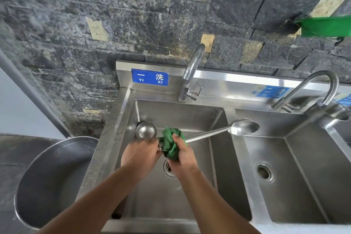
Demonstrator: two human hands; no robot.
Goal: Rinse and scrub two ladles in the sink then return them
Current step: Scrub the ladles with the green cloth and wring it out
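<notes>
In the left basin [190,118], my right hand [183,153] grips a bunched green cloth [171,144] wrapped around the handle of a long steel ladle. This ladle's shallow bowl [244,127] rests on the divider between the basins. My left hand [141,153] is closed on the same handle's near end; a bit of metal shows between hand and cloth. A second ladle with a round bowl [146,130] lies in the basin just beyond my left hand. Its dark handle end [117,212] shows under my left forearm.
A tap [191,70] stands behind the left basin, with no water running. The drain [168,169] sits below my hands. The right basin [303,138] has its own tap [313,85]. A large steel bowl [51,180] stands on the dark counter at left. A green item [326,25] hangs on the wall.
</notes>
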